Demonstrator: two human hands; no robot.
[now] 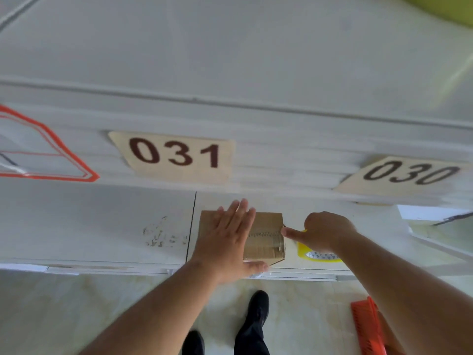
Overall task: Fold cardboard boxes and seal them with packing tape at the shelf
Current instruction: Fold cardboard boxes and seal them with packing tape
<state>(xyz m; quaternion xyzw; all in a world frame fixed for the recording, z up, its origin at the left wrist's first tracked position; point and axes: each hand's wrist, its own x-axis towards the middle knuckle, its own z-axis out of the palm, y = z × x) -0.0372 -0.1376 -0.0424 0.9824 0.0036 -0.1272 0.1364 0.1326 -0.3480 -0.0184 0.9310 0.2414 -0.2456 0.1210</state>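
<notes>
A small brown cardboard box point(266, 242) lies closed on the white shelf point(102, 226), with a strip of clear tape across its top. My left hand point(227, 239) presses flat on the box's left part, fingers straight and spread. My right hand point(323, 233) grips a yellow-cored roll of packing tape point(311, 253) just right of the box. Its thumb or fingertip presses the tape at the box's right top edge. Most of the roll is hidden under that hand.
The upper shelf edge point(281, 160) overhangs close above the box, with labels 031 point(174, 153) and 030 point(409, 174). A red plastic crate point(366, 326) stands on the floor at lower right. My dark shoes point(257, 311) are by the shelf's front edge.
</notes>
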